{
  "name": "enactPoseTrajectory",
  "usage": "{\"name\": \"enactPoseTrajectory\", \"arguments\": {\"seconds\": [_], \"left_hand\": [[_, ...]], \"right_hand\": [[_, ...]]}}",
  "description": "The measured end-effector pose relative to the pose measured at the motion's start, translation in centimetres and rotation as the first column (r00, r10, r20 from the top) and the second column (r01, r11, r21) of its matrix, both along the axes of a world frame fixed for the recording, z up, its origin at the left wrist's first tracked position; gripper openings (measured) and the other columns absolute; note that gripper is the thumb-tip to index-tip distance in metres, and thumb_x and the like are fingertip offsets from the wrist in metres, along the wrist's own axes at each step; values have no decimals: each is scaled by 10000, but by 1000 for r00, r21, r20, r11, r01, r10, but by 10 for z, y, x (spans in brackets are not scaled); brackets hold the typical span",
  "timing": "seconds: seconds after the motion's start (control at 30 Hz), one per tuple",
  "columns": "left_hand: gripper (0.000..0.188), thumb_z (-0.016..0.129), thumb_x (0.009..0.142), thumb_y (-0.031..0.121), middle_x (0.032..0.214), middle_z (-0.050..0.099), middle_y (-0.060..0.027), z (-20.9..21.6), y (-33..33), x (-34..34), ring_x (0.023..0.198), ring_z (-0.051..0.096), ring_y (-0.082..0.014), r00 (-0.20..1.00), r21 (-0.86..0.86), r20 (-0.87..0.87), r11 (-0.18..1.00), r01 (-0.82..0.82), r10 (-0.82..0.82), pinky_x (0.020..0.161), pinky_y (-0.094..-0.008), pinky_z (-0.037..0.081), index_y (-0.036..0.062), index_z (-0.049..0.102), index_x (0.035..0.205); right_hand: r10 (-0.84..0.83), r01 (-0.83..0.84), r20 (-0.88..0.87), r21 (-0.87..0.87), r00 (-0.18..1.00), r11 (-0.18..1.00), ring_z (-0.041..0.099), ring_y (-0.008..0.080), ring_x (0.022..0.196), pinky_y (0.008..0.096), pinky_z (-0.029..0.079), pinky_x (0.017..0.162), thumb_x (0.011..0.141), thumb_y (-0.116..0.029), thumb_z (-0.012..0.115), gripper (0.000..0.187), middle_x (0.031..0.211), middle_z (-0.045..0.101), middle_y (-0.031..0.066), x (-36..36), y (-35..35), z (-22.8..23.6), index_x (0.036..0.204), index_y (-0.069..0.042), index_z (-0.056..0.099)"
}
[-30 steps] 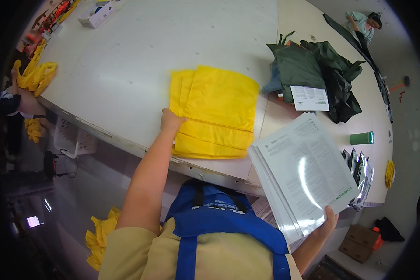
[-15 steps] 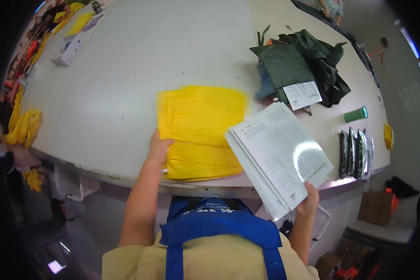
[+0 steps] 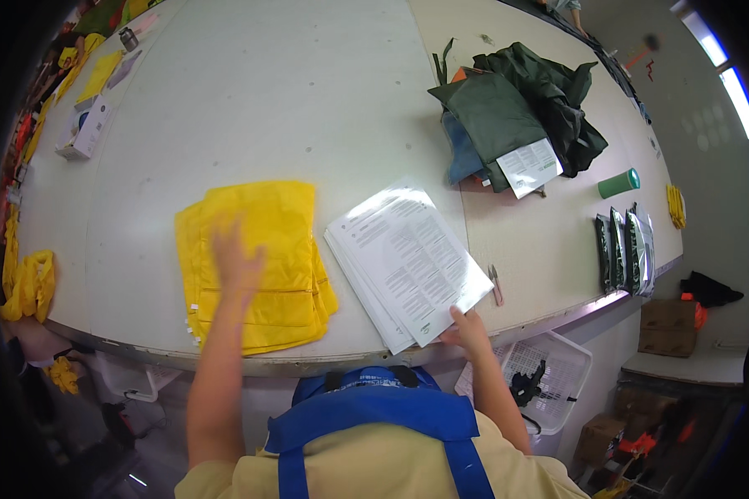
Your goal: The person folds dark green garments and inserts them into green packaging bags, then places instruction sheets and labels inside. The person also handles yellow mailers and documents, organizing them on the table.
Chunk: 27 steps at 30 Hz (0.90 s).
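Note:
Two folded yellow garments (image 3: 287, 274), one overlapping the other, lie at the table's front edge. My left hand (image 3: 240, 259) is over them, blurred, its fingers spread and holding nothing; whether it presses on the cloth I cannot tell. To their right is a slightly fanned stack of glossy white printed sheets (image 3: 404, 258). My right hand (image 3: 468, 331) grips the stack by its near right corner, thumb on top. Just right of the sheets lie small pink-handled snips (image 3: 496, 287).
A heap of dark green garments (image 3: 508, 116) with a white printed card (image 3: 531, 166) occupies the back right. Near the right edge are a green cylinder (image 3: 618, 183) and several dark packets in clear plastic (image 3: 624, 249). A white box (image 3: 86, 129) stands far left. Below the table is a white basket (image 3: 558, 374).
The yellow garment has moved left onto another one, and my left hand has gone from its edge to above it. The sheets have come left and down toward the table, uncovering the snips.

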State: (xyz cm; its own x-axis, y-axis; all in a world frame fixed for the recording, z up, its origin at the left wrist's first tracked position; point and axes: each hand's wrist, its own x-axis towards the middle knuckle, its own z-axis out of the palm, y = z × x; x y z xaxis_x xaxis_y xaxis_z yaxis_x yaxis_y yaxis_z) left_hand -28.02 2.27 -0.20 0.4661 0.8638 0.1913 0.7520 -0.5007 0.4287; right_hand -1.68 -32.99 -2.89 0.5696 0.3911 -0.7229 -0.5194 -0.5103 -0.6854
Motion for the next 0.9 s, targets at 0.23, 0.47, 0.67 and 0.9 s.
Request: {"name": "enactPoseTrajectory", "arguments": {"seconds": [0.23,0.47,0.67,0.9], "left_hand": [[446,628,760,150,1536,163,-165,-9,-98,287,1381,230,-378,648,-185,42,631,753,-761,1052,-457,313,238,629,1198],[270,595,764,92,1229,505,-108,-25,-76,387,1155,485,-292,765,-98,102,759,644,-636,888,-470,412,90,612,1033],[171,576,762,28,980,553,-95,52,-68,399,886,570,-281,435,85,673,647,758,-598,778,-362,427,78,555,924],[133,527,797,127,1039,562,-58,56,-59,414,946,552,-237,395,381,466,583,718,-792,797,-372,400,108,561,925]], "right_hand": [[405,-313,388,-281,828,907,618,128,611,258,500,537,914,-164,552,248,812,655,111,81,20,46,1090,8,576],[412,-400,619,-167,669,901,647,316,797,368,507,711,877,-110,565,265,882,652,182,139,97,-7,1124,-14,578],[131,-407,984,-70,123,911,527,399,1074,435,433,880,867,-79,532,270,1115,579,210,194,150,-13,1125,-1,529],[505,-32,847,-516,-164,856,534,363,1095,403,426,905,871,-134,537,297,1124,592,163,292,172,1,1152,-38,533]]}}
